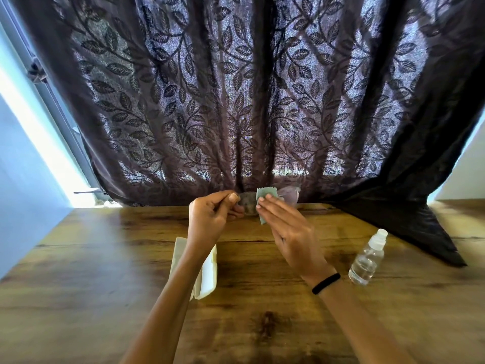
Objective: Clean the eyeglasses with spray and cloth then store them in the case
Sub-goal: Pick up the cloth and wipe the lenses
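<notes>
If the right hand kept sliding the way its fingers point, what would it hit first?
Probably the eyeglasses right behind the cloth that the right hand presses; beyond them, the dark curtain. Depth is unclear.

- The eyeglasses [265, 203] are held up above the far edge of the table, lenses clear and faintly tinted, frame hard to make out.
- The pale green cloth [265, 203] with pinked edges lies against one lens.
- The spray bottle [367, 258], clear with a white cap, stands upright at right.
- The cream case [207, 274] lies open on the table.
</notes>
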`<state>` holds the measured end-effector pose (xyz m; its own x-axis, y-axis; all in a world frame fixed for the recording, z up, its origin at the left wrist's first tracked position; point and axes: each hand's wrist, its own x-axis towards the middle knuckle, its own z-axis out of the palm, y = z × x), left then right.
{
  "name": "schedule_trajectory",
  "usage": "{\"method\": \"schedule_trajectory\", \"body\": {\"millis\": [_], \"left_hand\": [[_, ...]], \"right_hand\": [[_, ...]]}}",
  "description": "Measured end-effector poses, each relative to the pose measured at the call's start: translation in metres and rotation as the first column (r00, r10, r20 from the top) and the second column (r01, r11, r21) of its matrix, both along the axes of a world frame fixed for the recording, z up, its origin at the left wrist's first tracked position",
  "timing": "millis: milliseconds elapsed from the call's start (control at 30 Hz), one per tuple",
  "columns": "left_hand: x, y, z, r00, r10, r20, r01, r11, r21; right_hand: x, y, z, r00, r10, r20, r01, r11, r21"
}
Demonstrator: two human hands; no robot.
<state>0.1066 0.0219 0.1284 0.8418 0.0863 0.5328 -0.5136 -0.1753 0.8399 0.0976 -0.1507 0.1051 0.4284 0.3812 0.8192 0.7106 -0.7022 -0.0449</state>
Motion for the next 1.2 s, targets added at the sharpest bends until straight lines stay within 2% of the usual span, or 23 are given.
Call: {"method": "schedule_trajectory", "body": {"millis": [133, 233, 333, 400, 500, 600, 667, 700, 733, 800, 867, 900, 933, 1000, 1067, 1100, 1133, 1200], "left_hand": [[0.001, 0.001, -0.002, 1.0, 0.016, 0.001, -0.016, 0.999, -0.036], [0.002, 0.004, -0.002, 1.0, 0.027, 0.009, -0.026, 0.999, -0.045], [0.002, 0.007, -0.004, 0.999, 0.044, 0.008, -0.043, 0.998, -0.042], [0.002, 0.009, -0.006, 0.999, 0.051, -0.001, -0.051, 0.997, -0.052], [0.001, 0.01, -0.011, 0.998, 0.055, -0.014, -0.056, 0.996, -0.066], [0.001, 0.009, -0.016, 0.998, 0.047, -0.033, -0.05, 0.996, -0.071], [0.001, 0.008, -0.019, 0.997, 0.045, -0.055, -0.049, 0.996, -0.076], [0.001, 0.007, -0.02, 0.997, 0.044, -0.06, -0.048, 0.996, -0.074], [0.001, 0.007, -0.021, 0.997, 0.041, -0.061, -0.046, 0.996, -0.072], [-0.001, 0.008, -0.023, 0.998, 0.031, -0.047, -0.034, 0.997, -0.064], [-0.002, 0.01, -0.024, 0.999, 0.015, -0.039, -0.017, 0.998, -0.063], [-0.003, 0.011, -0.024, 0.999, 0.008, -0.039, -0.01, 0.998, -0.068], [-0.002, 0.011, -0.024, 0.999, 0.004, -0.039, -0.007, 0.997, -0.074], [-0.002, 0.012, -0.024, 0.999, 0.007, -0.041, -0.01, 0.997, -0.082], [-0.002, 0.011, -0.024, 0.999, 0.005, -0.047, -0.01, 0.996, -0.089], [-0.002, 0.01, -0.024, 0.999, -0.002, -0.051, -0.003, 0.996, -0.093], [-0.003, 0.009, -0.023, 0.998, -0.014, -0.056, 0.009, 0.995, -0.1], [-0.004, 0.007, -0.02, 0.997, -0.046, -0.068, 0.038, 0.992, -0.117]], "right_hand": [[-0.005, -0.009, -0.008, 0.997, 0.019, -0.072, -0.021, 0.999, -0.025], [-0.005, -0.019, -0.012, 0.979, 0.028, -0.202, -0.01, 0.996, 0.094], [0.001, -0.031, -0.013, 0.913, 0.006, -0.408, 0.101, 0.966, 0.24], [0.009, -0.041, -0.013, 0.809, -0.001, -0.587, 0.212, 0.933, 0.291], [0.016, -0.053, -0.021, 0.54, 0.138, -0.83, 0.315, 0.882, 0.351], [0.015, -0.054, -0.031, 0.256, 0.361, -0.897, 0.379, 0.816, 0.437], [0.012, -0.051, -0.041, 0.147, 0.463, -0.874, 0.424, 0.769, 0.478], [0.01, -0.05, -0.045, 0.12, 0.451, -0.884, 0.451, 0.769, 0.453], [0.008, -0.049, -0.049, 0.115, 0.379, -0.918, 0.467, 0.795, 0.387], [0.008, -0.052, -0.059, 0.158, 0.071, -0.985, 0.466, 0.874, 0.138], [0.008, -0.057, -0.061, 0.265, -0.205, -0.942, 0.489, 0.871, -0.052], [0.009, -0.058, -0.059, 0.341, -0.245, -0.908, 0.502, 0.864, -0.044], [0.011, -0.06, -0.056, 0.427, -0.218, -0.877, 0.5, 0.866, 0.028], [0.015, -0.06, -0.046, 0.554, -0.001, -0.832, 0.451, 0.841, 0.299], [0.017, -0.058, -0.031, 0.59, 0.31, -0.745, 0.375, 0.712, 0.594], [0.018, -0.057, -0.025, 0.592, 0.414, -0.692, 0.344, 0.646, 0.681], [0.02, -0.056, -0.021, 0.598, 0.453, -0.661, 0.321, 0.621, 0.715], [0.026, -0.054, -0.017, 0.631, 0.4, -0.664, 0.292, 0.671, 0.682]]}}
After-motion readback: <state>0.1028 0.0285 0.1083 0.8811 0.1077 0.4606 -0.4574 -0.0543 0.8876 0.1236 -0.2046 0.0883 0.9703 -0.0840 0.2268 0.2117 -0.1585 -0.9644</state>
